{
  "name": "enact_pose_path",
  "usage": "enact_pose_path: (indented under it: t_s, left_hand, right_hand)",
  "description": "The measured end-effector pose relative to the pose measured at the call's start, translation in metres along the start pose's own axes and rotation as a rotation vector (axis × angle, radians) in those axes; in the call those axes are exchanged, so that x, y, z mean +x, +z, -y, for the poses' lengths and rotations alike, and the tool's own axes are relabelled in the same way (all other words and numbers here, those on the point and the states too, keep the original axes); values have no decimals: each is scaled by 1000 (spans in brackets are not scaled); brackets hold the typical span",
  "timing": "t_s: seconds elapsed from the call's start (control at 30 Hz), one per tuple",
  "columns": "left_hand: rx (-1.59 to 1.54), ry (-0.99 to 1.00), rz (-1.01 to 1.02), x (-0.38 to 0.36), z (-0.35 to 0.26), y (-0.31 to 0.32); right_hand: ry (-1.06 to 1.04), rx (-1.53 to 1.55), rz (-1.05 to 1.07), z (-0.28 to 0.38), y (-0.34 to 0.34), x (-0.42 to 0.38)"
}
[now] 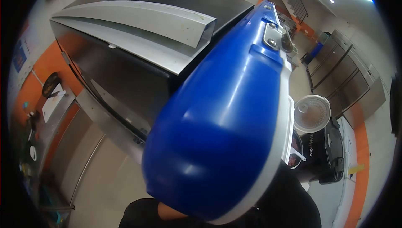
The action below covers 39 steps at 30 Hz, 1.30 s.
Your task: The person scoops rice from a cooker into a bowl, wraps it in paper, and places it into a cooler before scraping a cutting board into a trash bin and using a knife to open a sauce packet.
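Note:
A large blue box with a white rim, apparently a cooler box, fills the middle of the head view. It is tilted on its side close in front of me, with a metal latch or hinge near its far end. A bare part of my left arm shows beneath its lower edge. To the right is a dark sleeve. Both my hands are hidden behind the box, so their grip cannot be seen.
At left stands a large steel appliance with a metal channel on top. A black rice cooker with a white spoon and a perforated white bowl are at right. Farther back is a steel cabinet.

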<state>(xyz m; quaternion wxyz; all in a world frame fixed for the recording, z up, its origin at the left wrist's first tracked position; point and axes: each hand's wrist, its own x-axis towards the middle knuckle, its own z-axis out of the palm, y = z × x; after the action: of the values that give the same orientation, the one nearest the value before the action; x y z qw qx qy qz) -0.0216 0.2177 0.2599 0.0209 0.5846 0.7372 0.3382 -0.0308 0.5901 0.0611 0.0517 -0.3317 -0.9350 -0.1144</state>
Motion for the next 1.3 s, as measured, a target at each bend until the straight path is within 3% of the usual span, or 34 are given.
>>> enact_pose_path:
  t_s: [0.27,0.37,0.5,0.53,0.57,0.63,0.7,0.83,0.87,0.93,0.97,1.03,1.13,1.17,1.23,1.3]
  left_hand:
    - [48,8,30,-4,4,5]
    - [34,16,7,-5,4,6]
    - [27,28,-80,-7,3,12]
    - [20,-15,-42,-5,2,10]
    - [59,-14,9,-5,4,10]
    - [69,-24,47,-5,3,6]
    - [61,-14,38,-4,4,9]
    - [46,-21,41,-5,5,10]
    - [49,-16,37,-5,4,9]
    - [65,-28,50,-5,4,8]
    - [70,-27,44,-5,4,9]
    - [57,-8,10,-6,6,10]
    - [48,-24,41,-5,4,8]
    - [52,-27,38,-4,4,7]
    - [53,-30,53,-5,4,7]
    - [61,-20,41,-6,3,7]
  right_hand:
    - [76,-89,-173,17,48,-37]
    - [-9,-304,-42,8,82,-24]
    - [-51,19,9,12,59,-8]
    - [-60,101,16,17,39,1]
    - [-86,67,292,46,-72,-11]
    - [-430,118,339,51,-37,-18]
    - [-336,60,326,61,-45,-37]
    - [-292,194,524,60,-41,-35]
    - [-290,194,517,55,-37,-36]
    - [-353,316,249,41,-25,-39]
    - [-357,315,242,35,-17,-36]
    - [-264,251,-93,28,-7,-29]
    - [-131,417,-257,26,-3,-3]
    - [-136,419,-260,24,4,6]
    - [-4,894,-107,21,11,18]
    - [11,723,-87,22,8,18]
